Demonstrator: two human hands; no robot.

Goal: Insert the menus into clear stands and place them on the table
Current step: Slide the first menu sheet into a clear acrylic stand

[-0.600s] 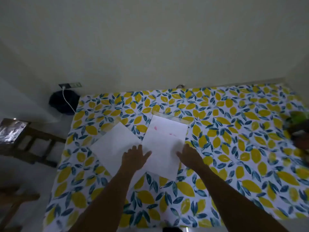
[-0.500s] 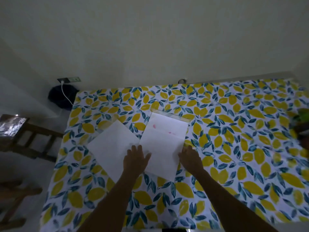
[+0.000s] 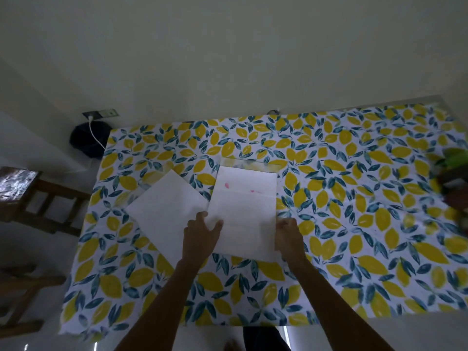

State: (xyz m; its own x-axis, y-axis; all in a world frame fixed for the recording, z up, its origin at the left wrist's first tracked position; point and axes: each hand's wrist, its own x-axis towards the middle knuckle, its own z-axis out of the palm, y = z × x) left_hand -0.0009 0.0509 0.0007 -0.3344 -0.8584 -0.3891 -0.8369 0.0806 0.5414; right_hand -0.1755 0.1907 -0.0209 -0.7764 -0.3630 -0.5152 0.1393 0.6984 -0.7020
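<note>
Two white menu sheets lie on the lemon-print table [image 3: 354, 224]. The left menu sheet [image 3: 164, 209] lies at an angle, and part of a clear stand [image 3: 152, 177] shows flat beneath its far corner. The right menu sheet [image 3: 243, 224] sits squarer and overlaps a sheet with pink marks [image 3: 248, 182]. Behind that sheet the rim of a second clear stand [image 3: 250, 163] shows. My left hand [image 3: 202, 233] grips the right sheet's left edge, thumb on top. My right hand [image 3: 288, 235] holds its right edge with curled fingers.
A wooden chair [image 3: 38, 198] stands left of the table, with a dark bag [image 3: 88, 140] and a white cable by the wall socket. Blurred green and dark objects [image 3: 453, 171] sit at the table's right edge. The wall runs close behind the table.
The right sheet has turned from tilted to nearly square with the table. Both hands shifted from resting flat on the sheets to gripping that sheet's side edges.
</note>
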